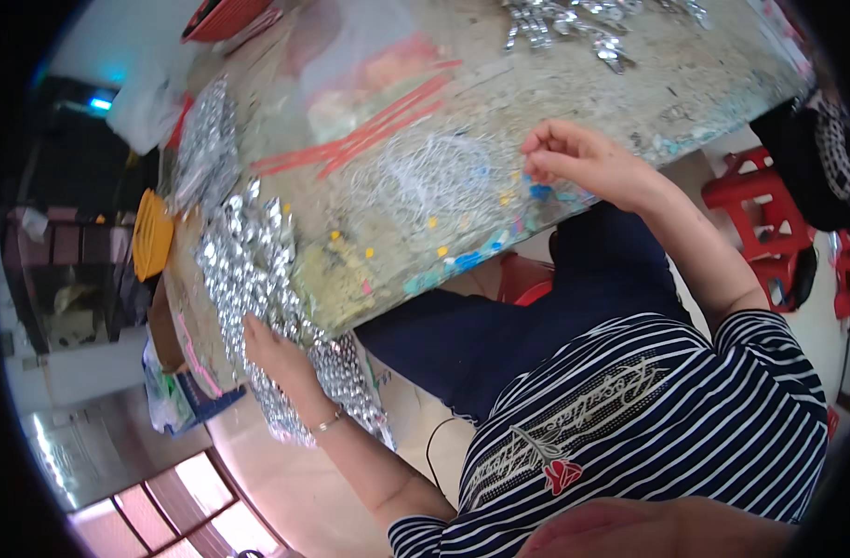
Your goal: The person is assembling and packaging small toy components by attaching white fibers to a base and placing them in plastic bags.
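My left hand (pixel 278 358) is down among shiny silver foil strands (pixel 250 251) at the table's left side. Its fingers curl into the strands and are partly hidden by them. Some of the strands hang over the table's edge. My right hand (pixel 583 163) is over the right part of the table, with fingers bent and thumb drawn against them. Anything pinched there is too small to make out. A small blue piece (pixel 540 192) is just below its fingers. Left of it, a loose heap of thin white ties (pixel 425 177) is spread on the table.
Long red strips (pixel 360 135) lie across the worn table (pixel 667 102), beside a clear plastic bag (pixel 364 79). More silver foil strands (pixel 574 23) are at the far edge. A yellow basket (pixel 152 235) stands beyond the left edge; red stools (pixel 760 209) are at right.
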Motion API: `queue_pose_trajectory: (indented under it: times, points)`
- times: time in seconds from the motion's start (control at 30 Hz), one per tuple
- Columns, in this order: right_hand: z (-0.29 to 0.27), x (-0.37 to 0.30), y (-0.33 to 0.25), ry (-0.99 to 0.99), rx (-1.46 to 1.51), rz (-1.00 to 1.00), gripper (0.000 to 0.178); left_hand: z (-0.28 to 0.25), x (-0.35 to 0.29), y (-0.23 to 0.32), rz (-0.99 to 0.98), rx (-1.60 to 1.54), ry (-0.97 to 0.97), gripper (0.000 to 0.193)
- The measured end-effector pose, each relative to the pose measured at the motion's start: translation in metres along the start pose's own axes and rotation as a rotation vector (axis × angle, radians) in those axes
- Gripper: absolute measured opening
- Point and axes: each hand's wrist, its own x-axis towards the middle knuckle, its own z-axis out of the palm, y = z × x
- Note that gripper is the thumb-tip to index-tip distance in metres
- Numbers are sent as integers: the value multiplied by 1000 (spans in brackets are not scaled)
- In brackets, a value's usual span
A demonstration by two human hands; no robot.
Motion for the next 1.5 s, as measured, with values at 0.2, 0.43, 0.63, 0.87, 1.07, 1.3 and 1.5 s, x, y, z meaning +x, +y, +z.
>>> queue_pose_trajectory:
  times: [0.2, 0.43, 0.63, 0.87, 1.07, 1.3, 1.5]
  points:
    - [-73, 41, 2, 283, -346, -71, 23, -23, -24, 50, -126, -189, 143, 41]
    - [-198, 105, 46, 826, -1312, -451, 32, -32, -68, 104, -156, -350, 176, 25]
    - [-204, 99, 51, 663, -972, -117, 16, -43, -80, 137, -183, -478, 122, 22]
    - [-177, 73, 26, 495, -499, -43, 14, -43, -87, 149, -121, -579, 29, 19]
    - [-165, 57, 5, 348, -731, -161, 21, -49, -85, 174, -23, -695, -5, 18]
    - [-99, 30, -22, 302, -792, -544, 21, -58, -88, 196, 4, -801, -76, 19]
    - [10, -32, -25, -375, -594, -360, 19, -82, -74, 236, 349, -709, 108, 41]
